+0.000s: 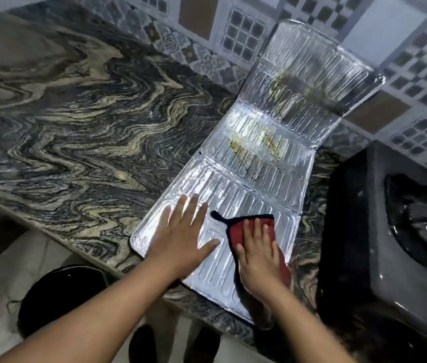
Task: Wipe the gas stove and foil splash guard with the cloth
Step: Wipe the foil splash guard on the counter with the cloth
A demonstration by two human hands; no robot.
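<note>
Both forearms reach in from the bottom of the head view, the only view given, and their hands work on the near panel of the foil splash guard [236, 195]. That guard lies unfolded across the bench [76, 113], running from the front edge back toward the tiled wall [233, 35]; its near end overhangs the front edge a little, and its far panel tilts up against the wall.

Left hand [186, 231] lies flat with fingers spread, pressing on the near panel's left side. I judge this is to pin the thin, light foil so it does not slide or buckle under rubbing.

Right hand [258, 255] presses the red, dark-edged cloth [246, 226] flat against the right side of the same panel, fingers straight on top of it, not bunched round it; a flat palm spreads pressure over the ribbed surface. One corner loop of the cloth pokes out toward the left hand.

Yellow-brown grease stains sit on the middle panels, well beyond the cloth, so much of the guard seems not yet wiped.

Just right of the guard, toward the bench's right end, stands the dark gas stove [390, 218], with a burner showing. Neither hand touches it.

Below the front edge a dark round bin [58, 294] stands on the floor.
</note>
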